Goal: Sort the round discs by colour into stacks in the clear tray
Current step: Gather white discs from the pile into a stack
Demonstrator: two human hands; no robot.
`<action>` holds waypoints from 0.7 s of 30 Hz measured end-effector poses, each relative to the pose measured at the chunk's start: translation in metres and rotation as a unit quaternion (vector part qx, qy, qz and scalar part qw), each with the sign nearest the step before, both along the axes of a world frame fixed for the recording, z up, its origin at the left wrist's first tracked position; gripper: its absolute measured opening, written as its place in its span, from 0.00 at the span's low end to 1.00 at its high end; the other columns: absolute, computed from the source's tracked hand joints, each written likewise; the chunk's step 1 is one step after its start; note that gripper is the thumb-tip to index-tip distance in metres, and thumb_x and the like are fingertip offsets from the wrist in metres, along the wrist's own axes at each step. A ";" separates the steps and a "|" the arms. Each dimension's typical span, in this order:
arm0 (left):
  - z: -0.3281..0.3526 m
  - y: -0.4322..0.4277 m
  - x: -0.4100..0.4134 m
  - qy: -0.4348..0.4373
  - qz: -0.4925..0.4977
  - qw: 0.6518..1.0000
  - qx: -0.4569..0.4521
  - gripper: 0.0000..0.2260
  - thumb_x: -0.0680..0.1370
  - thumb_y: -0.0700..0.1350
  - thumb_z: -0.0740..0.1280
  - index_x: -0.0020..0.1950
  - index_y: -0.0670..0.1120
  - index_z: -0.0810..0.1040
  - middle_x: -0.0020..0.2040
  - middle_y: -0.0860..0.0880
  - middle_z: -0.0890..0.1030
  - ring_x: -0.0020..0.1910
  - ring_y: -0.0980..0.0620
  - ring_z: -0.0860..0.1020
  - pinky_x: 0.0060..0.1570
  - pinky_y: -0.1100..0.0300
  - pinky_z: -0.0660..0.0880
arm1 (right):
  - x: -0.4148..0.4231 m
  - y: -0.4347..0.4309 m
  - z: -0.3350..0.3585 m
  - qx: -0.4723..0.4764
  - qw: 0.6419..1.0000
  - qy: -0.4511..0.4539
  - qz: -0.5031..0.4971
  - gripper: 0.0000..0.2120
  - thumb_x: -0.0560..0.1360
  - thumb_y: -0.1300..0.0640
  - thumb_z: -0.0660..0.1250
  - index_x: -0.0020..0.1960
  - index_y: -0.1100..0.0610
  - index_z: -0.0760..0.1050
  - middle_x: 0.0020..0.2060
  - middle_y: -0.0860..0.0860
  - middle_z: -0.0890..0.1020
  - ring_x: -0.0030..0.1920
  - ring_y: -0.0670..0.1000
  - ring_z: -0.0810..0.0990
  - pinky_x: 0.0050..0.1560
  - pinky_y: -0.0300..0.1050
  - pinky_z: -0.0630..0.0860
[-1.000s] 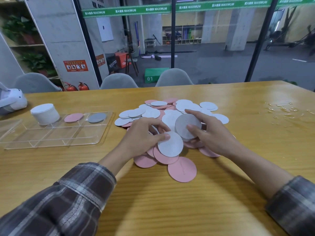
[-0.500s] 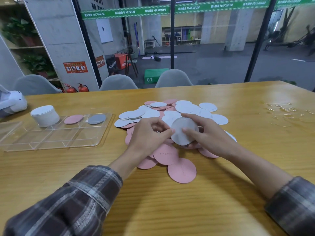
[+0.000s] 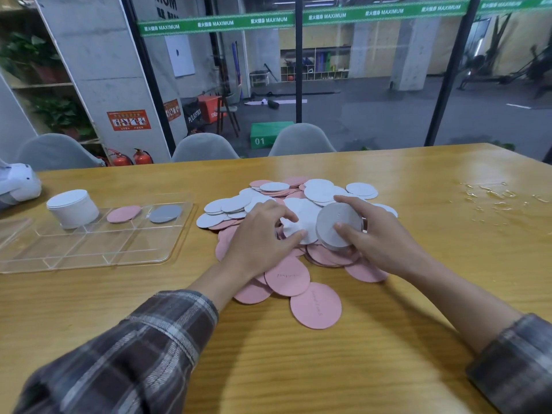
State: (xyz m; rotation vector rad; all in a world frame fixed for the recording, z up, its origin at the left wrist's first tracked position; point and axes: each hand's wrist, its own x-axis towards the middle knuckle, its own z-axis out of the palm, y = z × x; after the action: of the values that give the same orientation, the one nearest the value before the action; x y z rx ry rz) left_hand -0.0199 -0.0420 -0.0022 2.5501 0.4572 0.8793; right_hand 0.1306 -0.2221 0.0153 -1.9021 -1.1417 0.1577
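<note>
right hand: curled round a grey disc, thumb on its face, fingers over the far rim; the disc is tilted up on edge above the pile and shows a thick rim, possibly several discs together. left hand: fingers curled, thumb and forefinger pinching a white disc on top of the pile. pile of discs: flat, matt, round, all alike in size; white ones overlap at the far side, pink ones fan toward the viewer, the nearest pink disc bearing faint script. clear tray, left of the pile and apart from it: its far row holds a tall white stack, a lone pink disc and a lone grey disc, each in its own compartment. all rest on a wooden table.
</note>
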 end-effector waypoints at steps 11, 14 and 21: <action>0.003 0.001 0.001 0.072 -0.036 0.996 0.030 0.19 0.74 0.60 0.76 0.59 0.49 0.85 0.57 0.55 0.84 0.57 0.52 0.78 0.58 0.53 0.74 | 0.005 -0.005 0.001 0.009 0.999 0.040 -0.020 0.18 0.80 0.57 0.68 0.68 0.48 0.71 0.50 0.44 0.80 0.41 0.52 0.86 0.37 0.39 0.79; 0.003 -0.001 -0.004 0.051 -0.046 0.998 -0.010 0.18 0.70 0.58 0.80 0.56 0.52 0.85 0.54 0.56 0.83 0.54 0.55 0.78 0.55 0.57 0.74 | 0.007 -0.004 0.000 0.007 1.000 0.023 -0.018 0.19 0.80 0.56 0.68 0.70 0.46 0.73 0.53 0.46 0.82 0.41 0.50 0.86 0.38 0.40 0.80; 0.013 -0.009 -0.009 -0.054 -0.054 0.980 -0.185 0.12 0.73 0.35 0.78 0.54 0.48 0.86 0.47 0.54 0.86 0.48 0.57 0.84 0.50 0.62 0.80 | 0.010 -0.002 -0.003 0.009 1.000 0.014 -0.001 0.19 0.82 0.55 0.65 0.72 0.43 0.73 0.57 0.47 0.81 0.40 0.46 0.85 0.43 0.39 0.80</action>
State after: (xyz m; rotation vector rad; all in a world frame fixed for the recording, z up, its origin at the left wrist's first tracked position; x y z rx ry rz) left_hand -0.0284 -0.0511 0.0106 2.1565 0.4026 0.8037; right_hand 0.1402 -0.2239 0.0125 -1.8806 -1.1192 0.1711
